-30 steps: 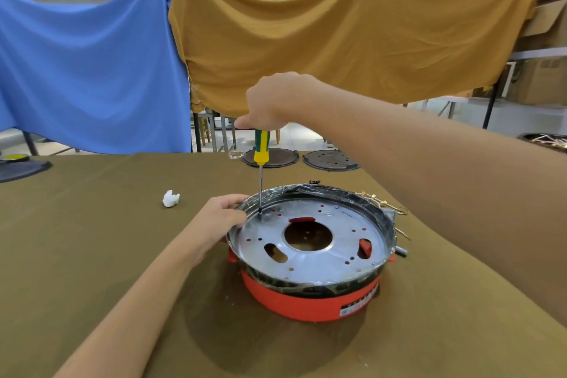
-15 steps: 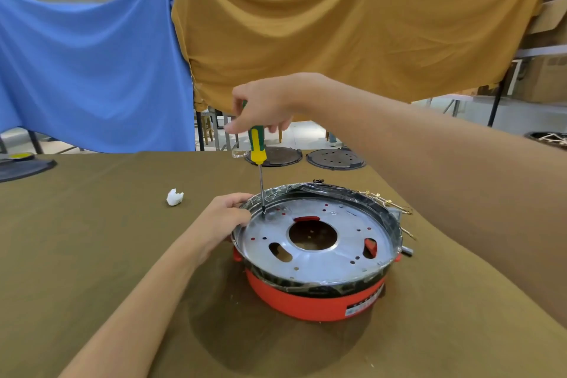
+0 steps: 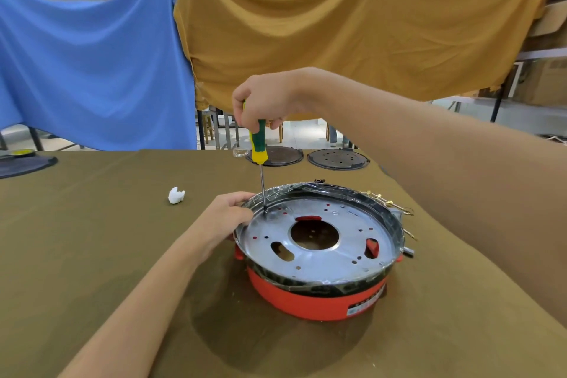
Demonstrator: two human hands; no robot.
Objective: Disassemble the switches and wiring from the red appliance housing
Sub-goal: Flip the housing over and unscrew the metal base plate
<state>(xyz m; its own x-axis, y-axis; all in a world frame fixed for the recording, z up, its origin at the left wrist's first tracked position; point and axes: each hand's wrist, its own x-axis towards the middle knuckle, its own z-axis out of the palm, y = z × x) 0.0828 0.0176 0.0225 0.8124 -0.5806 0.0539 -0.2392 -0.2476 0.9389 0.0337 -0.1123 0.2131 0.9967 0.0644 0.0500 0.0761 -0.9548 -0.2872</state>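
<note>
The red appliance housing (image 3: 310,301) stands on the table, its top covered by a round silver metal plate (image 3: 325,261) with a centre hole and several small holes. My left hand (image 3: 222,219) grips the housing's left rim. My right hand (image 3: 265,100) holds the top of a green and yellow screwdriver (image 3: 258,144), which stands upright with its tip on the plate near the left rim. Thin wires with gold terminals (image 3: 388,201) stick out behind the housing on the right.
A small white crumpled piece (image 3: 176,195) lies on the olive tablecloth (image 3: 92,239) to the left. Two dark round plates (image 3: 337,159) lie at the table's far edge. A dark object (image 3: 24,163) sits at the far left. Blue and mustard cloths hang behind.
My right hand has shifted its grasp on the screwdriver handle, fingers loosening half a second ago and now curled round it again. The tip stays on the same spot; my left hand has not moved.
</note>
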